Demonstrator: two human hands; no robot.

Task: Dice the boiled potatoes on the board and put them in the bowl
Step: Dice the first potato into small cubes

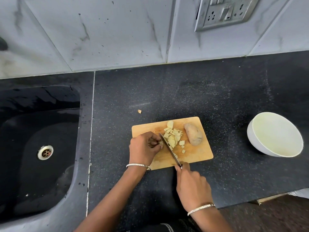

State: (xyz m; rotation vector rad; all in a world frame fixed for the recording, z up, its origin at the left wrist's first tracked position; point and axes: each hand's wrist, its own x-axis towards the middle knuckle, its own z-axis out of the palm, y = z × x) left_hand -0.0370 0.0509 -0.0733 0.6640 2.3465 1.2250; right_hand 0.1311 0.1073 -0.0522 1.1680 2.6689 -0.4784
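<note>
Two bare forearms enter from the lower edge, each with a thin metal bangle at the wrist (left (138, 165), right (200, 208)). The right hand (192, 186) hovers over the near edge of the black speckled stone tabletop (217, 97). Its grip is wrapped round the hidden handle of a kitchen knife (170, 149), forefinger and thumb reaching the blade's heel. The narrow steel blade runs diagonally away and to the left across a rectangular, round-cornered wooden cutting board (197, 154).

The left hand (143, 148) rests on the board's left end. Its curled fingertips pinch a small remnant of potato (160, 142) directly against the left side of the blade. Right of the blade lies a loose heap of pale yellow diced potato (173, 136), cubes mixed with thin slices. Just beyond it lies one whole oblong boiled potato (193, 134), its skin tan and matt.

A stray potato chip (139, 111) lies on the tabletop beyond the board's far left corner. Well to the right stands a round white bowl (255, 141). At left is a moulded black sink (50, 101) with a steel drain (45, 152). Farthest away rise grey-veined marble-pattern wall tiles (100, 39), spotted dark, carrying a metal socket plate (224, 12).
</note>
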